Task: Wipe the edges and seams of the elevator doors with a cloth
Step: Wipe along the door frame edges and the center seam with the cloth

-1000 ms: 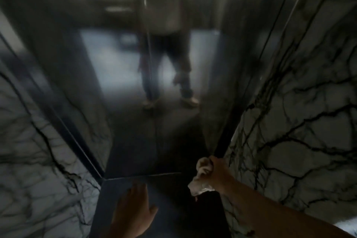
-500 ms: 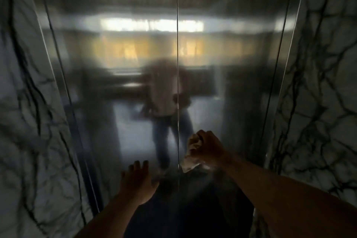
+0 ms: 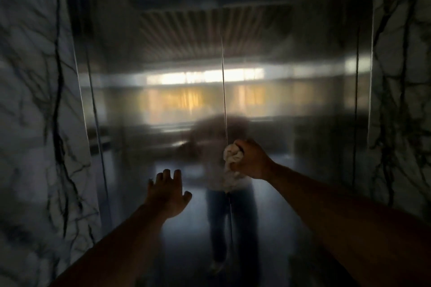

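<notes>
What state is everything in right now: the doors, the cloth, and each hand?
Elevator doors: shut, meeting at the centre seam.
Cloth: bunched up, pressed on the seam.
Right hand: closed around the cloth.
Left hand: open, fingers spread, empty, on the left door.
</notes>
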Demonstrator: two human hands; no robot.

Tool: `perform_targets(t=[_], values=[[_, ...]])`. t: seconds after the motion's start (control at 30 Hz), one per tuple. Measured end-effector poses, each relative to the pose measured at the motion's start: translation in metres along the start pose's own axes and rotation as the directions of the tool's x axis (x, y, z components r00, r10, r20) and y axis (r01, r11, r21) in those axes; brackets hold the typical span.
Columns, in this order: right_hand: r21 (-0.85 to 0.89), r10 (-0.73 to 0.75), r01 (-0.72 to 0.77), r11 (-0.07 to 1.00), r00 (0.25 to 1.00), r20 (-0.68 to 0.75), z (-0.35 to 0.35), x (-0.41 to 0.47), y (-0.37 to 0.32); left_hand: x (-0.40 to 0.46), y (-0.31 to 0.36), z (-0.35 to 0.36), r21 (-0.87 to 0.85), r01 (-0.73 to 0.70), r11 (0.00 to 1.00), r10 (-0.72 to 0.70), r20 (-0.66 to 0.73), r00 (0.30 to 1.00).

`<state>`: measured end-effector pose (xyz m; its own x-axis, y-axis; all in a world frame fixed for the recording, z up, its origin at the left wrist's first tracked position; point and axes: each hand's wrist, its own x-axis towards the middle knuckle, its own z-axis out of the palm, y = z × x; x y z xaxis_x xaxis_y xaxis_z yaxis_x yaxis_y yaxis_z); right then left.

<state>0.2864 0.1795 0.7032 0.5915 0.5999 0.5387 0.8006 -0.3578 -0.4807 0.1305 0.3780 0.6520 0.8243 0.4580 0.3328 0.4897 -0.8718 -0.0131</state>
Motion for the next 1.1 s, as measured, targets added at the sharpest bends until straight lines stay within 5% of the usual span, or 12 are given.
perform_targets(t=[0.1, 0.2, 0.33, 0.43, 0.53, 0.67, 0.8, 0.9, 1.1], values=[[0.054, -0.049, 0.052, 0.997, 0.998, -0.049, -0.019, 0.045, -0.002, 0.031, 0.006, -0.028, 0.003, 0.049, 0.999, -0.049, -0.022, 0.999], [0.022, -0.158, 0.163, 0.986, 0.978, -0.135, -0.045, 0.106, -0.016, 0.069, 0.013, -0.071, -0.281, 0.197, 0.939, -0.223, -0.063, 0.973], [0.082, -0.261, 0.294, 0.952, 0.924, -0.279, -0.088, 0.179, -0.055, 0.123, 0.021, -0.144, -0.78, 0.23, 0.583, -0.337, 0.025, 0.941], [0.118, -0.334, 0.389, 0.914, 0.885, -0.324, -0.11, 0.225, -0.085, 0.151, 0.031, -0.189, -0.889, 0.209, 0.408, -0.309, 0.081, 0.948], [0.057, -0.431, 0.479, 0.876, 0.831, -0.352, -0.117, 0.261, -0.111, 0.177, 0.029, -0.217, -0.992, 0.113, 0.062, -0.226, 0.096, 0.969], [0.032, -0.517, 0.589, 0.807, 0.732, -0.443, -0.127, 0.311, -0.148, 0.223, 0.012, -0.258, -0.977, -0.074, -0.198, -0.11, -0.053, 0.993], [-0.093, -0.632, 0.681, 0.727, 0.61, -0.478, -0.129, 0.352, -0.171, 0.259, -0.005, -0.288, -0.965, -0.144, -0.218, -0.002, -0.147, 0.989], [-0.191, -0.685, 0.7, 0.688, 0.54, -0.489, -0.129, 0.384, -0.191, 0.285, -0.022, -0.307, -0.973, -0.21, -0.093, 0.089, -0.219, 0.972], [-0.349, -0.729, 0.678, 0.647, 0.414, -0.545, -0.143, 0.428, -0.232, 0.319, -0.044, -0.368, -0.817, -0.574, -0.054, -0.085, -0.569, 0.818]])
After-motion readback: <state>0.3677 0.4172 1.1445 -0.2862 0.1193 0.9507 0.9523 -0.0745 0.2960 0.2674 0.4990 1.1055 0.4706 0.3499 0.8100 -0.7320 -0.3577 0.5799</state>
